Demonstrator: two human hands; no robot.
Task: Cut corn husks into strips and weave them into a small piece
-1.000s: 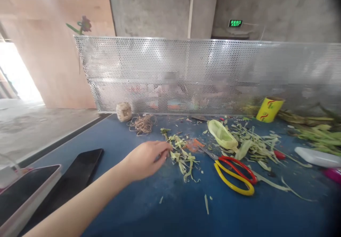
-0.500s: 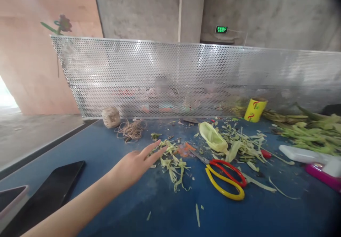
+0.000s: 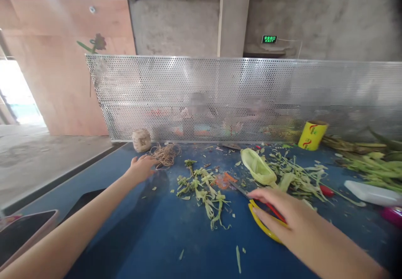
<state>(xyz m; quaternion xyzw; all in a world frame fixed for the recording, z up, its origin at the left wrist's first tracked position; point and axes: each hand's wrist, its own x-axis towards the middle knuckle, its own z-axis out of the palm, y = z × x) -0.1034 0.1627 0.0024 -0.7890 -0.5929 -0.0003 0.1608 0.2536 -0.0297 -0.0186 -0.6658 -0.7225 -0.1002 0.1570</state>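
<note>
My left hand (image 3: pixel 142 169) reaches to the edge of a loose tangle of brown twine (image 3: pixel 165 155); its fingers are stretched out, and nothing shows in them. On the right, my right hand (image 3: pixel 278 210) lies over the handles of a pair of scissors (image 3: pixel 266 228), thumb and fingers around the red and yellow loops. The blades lie on the table, pointing toward an orange patch (image 3: pixel 225 180). Between my hands are shredded pale green husk strips (image 3: pixel 203 189). Just beyond the scissors sits a hollow, boat-shaped green husk (image 3: pixel 256 167).
Behind the twine stands a ball of string (image 3: pixel 141 140). A yellow roll (image 3: pixel 313 135) stands at the back right, near a heap of green husks (image 3: pixel 373 166). A perforated metal screen (image 3: pixel 176 90) borders the blue table (image 3: pixel 141 245). Phones (image 3: pixel 28 233) lie at left.
My left hand has moved from the husk strips leftward to the twine. My right hand has come into view and taken hold of the scissors' handles. The view has shifted slightly.
</note>
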